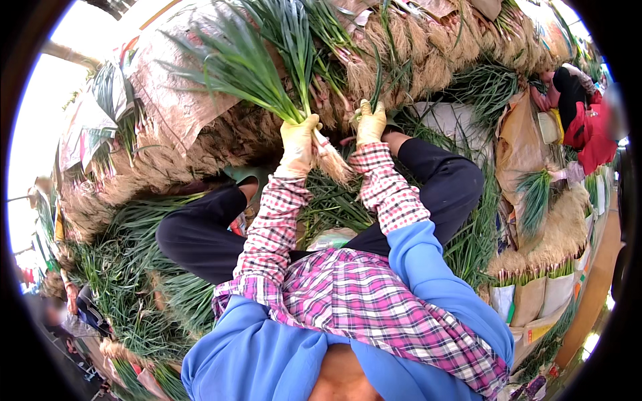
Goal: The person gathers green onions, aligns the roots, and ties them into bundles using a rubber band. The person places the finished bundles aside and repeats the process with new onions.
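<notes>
My left hand (297,145), in a pale yellow glove, is closed around a bunch of green garlic plants (273,92). Their leaves fan up and away to the left, while the pale stems and the tan root tuft (333,160) point down to the right. My right hand (370,123), gloved alike, is to the right of the roots, with its fingers pinched on a thin green leaf strand (377,75). Just beyond both hands rises a long heap of garlic plants (416,55), roots facing me. Cut leaves (333,200) lie between my legs.
Brown sacking (185,85) covers the heap's left part. Loose green leaves (130,260) spread on my left. At right, a person in red (594,130) holds another bunch (534,198) near wrapped, standing bundles (529,295). Another person (75,306) is at far left.
</notes>
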The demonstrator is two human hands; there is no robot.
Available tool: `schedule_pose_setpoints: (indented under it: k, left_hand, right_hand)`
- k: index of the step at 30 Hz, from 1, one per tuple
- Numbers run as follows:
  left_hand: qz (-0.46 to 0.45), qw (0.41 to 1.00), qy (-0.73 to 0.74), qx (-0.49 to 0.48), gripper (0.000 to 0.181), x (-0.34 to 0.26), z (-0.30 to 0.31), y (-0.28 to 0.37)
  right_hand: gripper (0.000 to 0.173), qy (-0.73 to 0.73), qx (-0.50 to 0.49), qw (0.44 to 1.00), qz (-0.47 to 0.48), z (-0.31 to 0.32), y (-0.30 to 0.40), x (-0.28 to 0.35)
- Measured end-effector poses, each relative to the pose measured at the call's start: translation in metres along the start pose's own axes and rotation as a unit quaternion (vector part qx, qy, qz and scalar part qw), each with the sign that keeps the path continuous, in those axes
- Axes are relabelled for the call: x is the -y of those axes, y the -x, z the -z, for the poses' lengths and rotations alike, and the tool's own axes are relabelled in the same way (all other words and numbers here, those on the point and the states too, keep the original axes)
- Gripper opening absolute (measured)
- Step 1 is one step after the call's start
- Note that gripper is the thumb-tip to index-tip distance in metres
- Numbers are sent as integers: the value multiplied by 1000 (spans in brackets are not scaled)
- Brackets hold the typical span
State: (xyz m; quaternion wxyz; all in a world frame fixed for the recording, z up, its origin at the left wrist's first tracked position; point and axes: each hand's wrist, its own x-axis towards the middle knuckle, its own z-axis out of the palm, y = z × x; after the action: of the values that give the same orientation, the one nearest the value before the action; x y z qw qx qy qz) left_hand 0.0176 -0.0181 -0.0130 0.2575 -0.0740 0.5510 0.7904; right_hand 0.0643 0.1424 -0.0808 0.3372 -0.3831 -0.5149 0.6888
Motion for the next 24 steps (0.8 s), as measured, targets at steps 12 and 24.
schedule_pose_setpoints:
  k: [12, 24]
  left_hand:
    - [70, 978, -98, 172, 19, -9, 16, -21]
    - [26, 968, 8, 249, 8, -18, -3, 13]
  right_hand:
    - [43, 493, 265, 813, -160, -13, -33, 59]
    - [34, -66, 301, 926, -219, -18, 27, 58]
